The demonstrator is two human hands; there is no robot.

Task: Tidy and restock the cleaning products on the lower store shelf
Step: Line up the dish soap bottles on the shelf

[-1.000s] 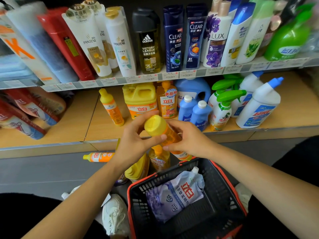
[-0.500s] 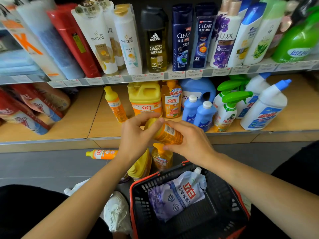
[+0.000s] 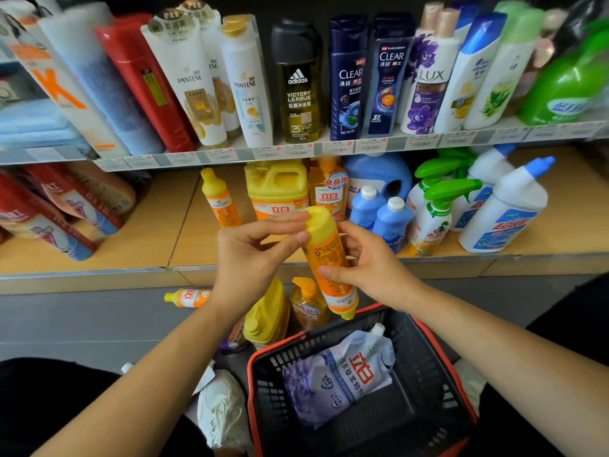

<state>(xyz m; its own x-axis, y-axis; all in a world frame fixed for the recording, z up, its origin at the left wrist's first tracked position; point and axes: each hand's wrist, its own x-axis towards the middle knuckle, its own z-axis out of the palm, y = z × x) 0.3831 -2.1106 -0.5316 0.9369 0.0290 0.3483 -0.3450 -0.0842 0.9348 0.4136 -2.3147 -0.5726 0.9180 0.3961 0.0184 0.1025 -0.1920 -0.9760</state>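
In the middle of the frame both hands hold one slim orange plastic bottle with a yellow cap (image 3: 329,255). It is nearly upright, cap uppermost and leaning a little to the left. The left hand (image 3: 250,262) pinches the cap between thumb and forefinger, its other fingers loosely curled. The right hand (image 3: 369,265) is wrapped round the bottle's body, thumb across the front label and fingers behind.

The bottle hangs in the air in front of the edge of the lower wooden shelf (image 3: 148,239), its base just above the far rim of a black plastic basket with a red rim (image 3: 438,351) at lower centre. A pale lilac refill pouch (image 3: 346,374) lies inside the basket.

On the shelf behind the hands stand a matching slim orange bottle (image 3: 219,199), a yellow handled jug (image 3: 278,189), two small blue bottles (image 3: 379,212), green-trigger sprays (image 3: 435,212) and white bottles with blue nozzles (image 3: 504,209). They are well apart from the red packets at far left.

On the grey floor below lie more goods: a small orange bottle on its side (image 3: 189,296), a second yellow jug (image 3: 267,318) and an orange pump bottle (image 3: 306,308).
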